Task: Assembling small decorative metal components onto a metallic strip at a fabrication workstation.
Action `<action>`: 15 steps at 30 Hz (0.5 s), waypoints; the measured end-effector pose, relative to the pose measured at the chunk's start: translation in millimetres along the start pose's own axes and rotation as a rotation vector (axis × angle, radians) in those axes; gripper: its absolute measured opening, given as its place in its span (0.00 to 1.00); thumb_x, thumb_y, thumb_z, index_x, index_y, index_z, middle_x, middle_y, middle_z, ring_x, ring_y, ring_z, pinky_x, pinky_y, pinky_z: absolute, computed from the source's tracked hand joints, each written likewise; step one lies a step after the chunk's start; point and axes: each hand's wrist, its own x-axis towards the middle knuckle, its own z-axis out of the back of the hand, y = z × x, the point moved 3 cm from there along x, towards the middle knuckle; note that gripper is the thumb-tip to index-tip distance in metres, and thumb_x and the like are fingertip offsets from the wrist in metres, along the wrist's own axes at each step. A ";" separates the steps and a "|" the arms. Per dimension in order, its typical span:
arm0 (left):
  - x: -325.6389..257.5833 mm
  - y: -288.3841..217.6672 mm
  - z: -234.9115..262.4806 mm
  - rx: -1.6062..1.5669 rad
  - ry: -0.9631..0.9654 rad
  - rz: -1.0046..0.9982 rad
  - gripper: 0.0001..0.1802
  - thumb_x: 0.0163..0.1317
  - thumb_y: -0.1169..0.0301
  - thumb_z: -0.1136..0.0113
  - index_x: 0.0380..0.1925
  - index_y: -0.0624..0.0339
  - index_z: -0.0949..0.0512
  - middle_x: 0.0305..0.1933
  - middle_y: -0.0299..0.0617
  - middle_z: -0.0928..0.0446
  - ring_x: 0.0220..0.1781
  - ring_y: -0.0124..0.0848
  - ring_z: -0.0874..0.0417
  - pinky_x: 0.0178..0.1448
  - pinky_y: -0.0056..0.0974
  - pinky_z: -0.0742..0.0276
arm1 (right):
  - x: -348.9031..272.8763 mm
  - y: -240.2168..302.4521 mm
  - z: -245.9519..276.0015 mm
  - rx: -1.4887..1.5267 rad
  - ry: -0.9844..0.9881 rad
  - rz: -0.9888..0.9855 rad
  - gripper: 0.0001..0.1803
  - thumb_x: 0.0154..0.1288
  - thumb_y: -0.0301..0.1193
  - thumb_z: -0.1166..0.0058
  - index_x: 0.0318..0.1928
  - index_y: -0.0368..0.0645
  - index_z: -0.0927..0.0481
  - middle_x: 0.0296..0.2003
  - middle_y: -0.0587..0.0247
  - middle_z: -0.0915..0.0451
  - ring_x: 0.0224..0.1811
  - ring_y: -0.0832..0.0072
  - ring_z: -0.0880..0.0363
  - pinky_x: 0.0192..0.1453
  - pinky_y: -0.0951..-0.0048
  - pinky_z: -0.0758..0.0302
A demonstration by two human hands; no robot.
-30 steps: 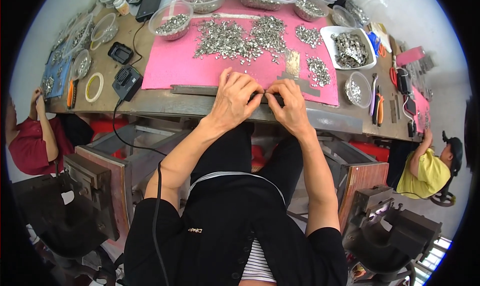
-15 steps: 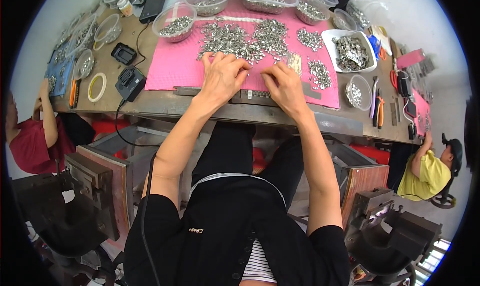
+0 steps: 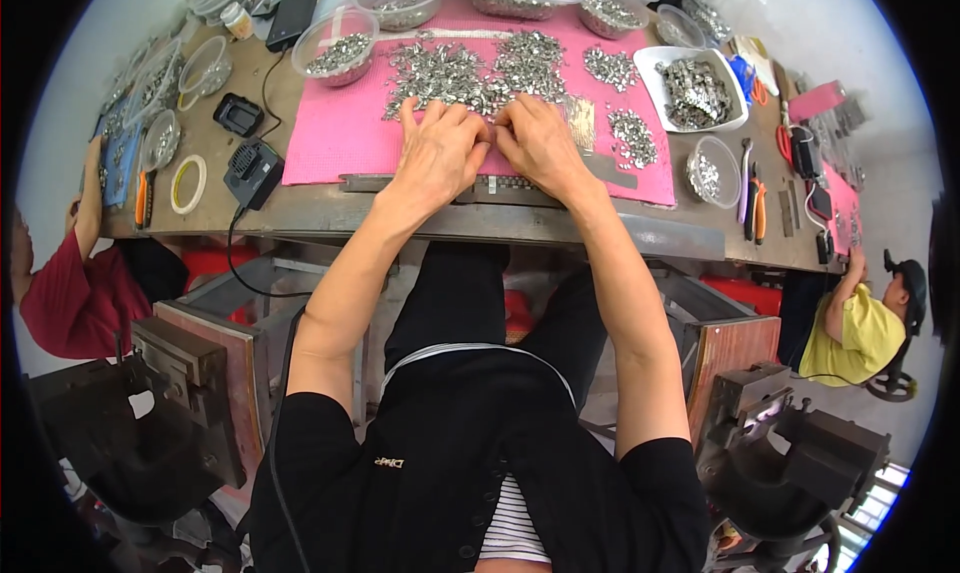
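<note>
My left hand [image 3: 440,153] rests over the near edge of a pile of small silvery metal pieces [image 3: 435,71]. Its fingers are curled, with thumb and forefinger pressed together. My right hand [image 3: 540,145] is just beside it, also pinched, the fingertips of both almost touching. Whatever they hold is too small or hidden to make out. Below the hands, a dark metal bar [image 3: 368,183] lies along the bench's front edge, with a row of small pieces [image 3: 515,183] set in it. Under the piles spreads a pink mat [image 3: 330,133].
Clear tubs of metal pieces [image 3: 338,63] line the back. At right are a white tray [image 3: 735,103], a round tub [image 3: 735,173] and orange-handled pliers [image 3: 760,223]. A black charger [image 3: 252,173] and tape roll [image 3: 200,198] lie left. Two other people sit on either side.
My right hand has moved left and slightly away from me, closing the gap to my left hand. The left hand stays nearly in place. The whole view has shifted slightly.
</note>
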 end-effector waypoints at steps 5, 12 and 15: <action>-12.8 -29.2 0.2 -0.199 -0.048 -0.050 0.06 0.60 0.72 0.32 0.36 0.56 0.20 0.35 0.36 0.22 0.45 0.37 0.21 0.71 0.57 0.41 | -36.5 5.4 39.8 0.237 0.019 -0.211 0.05 0.61 0.23 0.40 0.35 0.39 0.24 0.34 0.55 0.22 0.37 0.55 0.22 0.43 0.58 0.28; -20.1 -48.0 -14.9 -0.256 -0.042 -0.063 0.08 0.59 0.72 0.32 0.36 0.57 0.20 0.37 0.37 0.21 0.46 0.38 0.20 0.72 0.59 0.41 | -75.0 22.8 48.9 0.058 -0.038 -0.040 0.11 0.56 0.21 0.36 0.39 0.40 0.24 0.41 0.58 0.24 0.43 0.59 0.24 0.47 0.61 0.29; -20.1 -49.0 -17.3 -0.250 -0.040 -0.067 0.08 0.58 0.71 0.31 0.36 0.57 0.20 0.37 0.37 0.21 0.47 0.38 0.20 0.72 0.59 0.41 | -74.8 27.1 49.1 -0.002 -0.047 0.009 0.11 0.56 0.20 0.37 0.39 0.39 0.24 0.40 0.57 0.24 0.42 0.59 0.24 0.47 0.61 0.29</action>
